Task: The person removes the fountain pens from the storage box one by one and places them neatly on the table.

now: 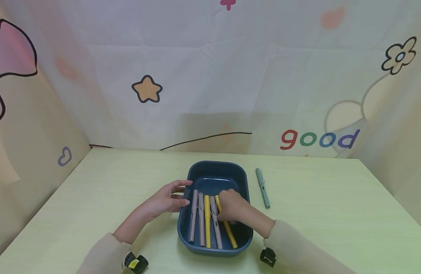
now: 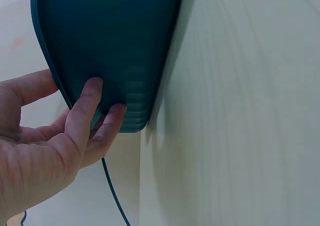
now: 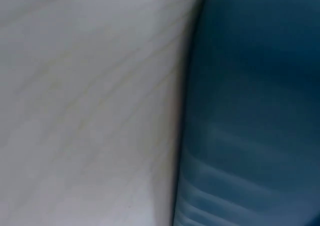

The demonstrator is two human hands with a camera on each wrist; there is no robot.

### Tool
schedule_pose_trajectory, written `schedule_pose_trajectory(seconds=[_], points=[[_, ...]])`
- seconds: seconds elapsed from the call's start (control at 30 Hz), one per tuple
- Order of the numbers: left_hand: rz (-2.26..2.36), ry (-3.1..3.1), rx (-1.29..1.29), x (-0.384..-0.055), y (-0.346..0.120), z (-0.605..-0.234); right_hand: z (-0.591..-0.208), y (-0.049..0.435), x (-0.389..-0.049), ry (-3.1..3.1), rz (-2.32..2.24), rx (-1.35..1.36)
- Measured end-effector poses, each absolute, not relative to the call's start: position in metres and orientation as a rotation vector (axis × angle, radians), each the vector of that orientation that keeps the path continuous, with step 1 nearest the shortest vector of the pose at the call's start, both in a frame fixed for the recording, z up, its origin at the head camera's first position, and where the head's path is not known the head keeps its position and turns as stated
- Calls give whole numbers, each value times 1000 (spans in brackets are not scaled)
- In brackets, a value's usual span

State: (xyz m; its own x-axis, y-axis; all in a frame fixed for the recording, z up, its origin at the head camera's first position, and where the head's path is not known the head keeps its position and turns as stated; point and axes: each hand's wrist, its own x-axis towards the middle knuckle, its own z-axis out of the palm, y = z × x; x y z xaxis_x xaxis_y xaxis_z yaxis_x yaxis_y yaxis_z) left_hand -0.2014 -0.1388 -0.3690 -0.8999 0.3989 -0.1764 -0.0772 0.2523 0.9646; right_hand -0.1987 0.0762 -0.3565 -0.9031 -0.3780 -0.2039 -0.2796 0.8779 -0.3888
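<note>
A deep blue plastic tray (image 1: 217, 179) stands on the table, holding a row of grey-purple pens (image 1: 193, 217) and yellow pens (image 1: 207, 220). At its left side my left hand (image 1: 169, 198) holds the rim; in the left wrist view, fingertips press the outer wall and the thumb reaches the rim. Inside the tray, my right hand (image 1: 232, 205) has curled fingers on the upper part of the rightmost yellow pen (image 1: 231, 236), which lies slanted. The fingertips there are hidden. The right wrist view shows only the blurred tray wall (image 3: 250, 111) and tabletop.
A green pen (image 1: 263, 188) lies on the table (image 1: 316, 213) to the right of the tray. Behind the table hangs a printed cloth (image 1: 210, 83), and its side panels flank the tabletop. Both wrists carry small black devices (image 1: 136, 263).
</note>
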Motion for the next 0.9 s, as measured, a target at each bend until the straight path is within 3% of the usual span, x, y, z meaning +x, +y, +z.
schedule_pose_trajectory(seconds=[0.6,0.9], points=[[1685,2164,299,-200,-140,-366,-339,83,-206,2740,-926,-551],[1697,2140,301,-199,-139,-368,-329,95,-211,2730,-1156,-384]])
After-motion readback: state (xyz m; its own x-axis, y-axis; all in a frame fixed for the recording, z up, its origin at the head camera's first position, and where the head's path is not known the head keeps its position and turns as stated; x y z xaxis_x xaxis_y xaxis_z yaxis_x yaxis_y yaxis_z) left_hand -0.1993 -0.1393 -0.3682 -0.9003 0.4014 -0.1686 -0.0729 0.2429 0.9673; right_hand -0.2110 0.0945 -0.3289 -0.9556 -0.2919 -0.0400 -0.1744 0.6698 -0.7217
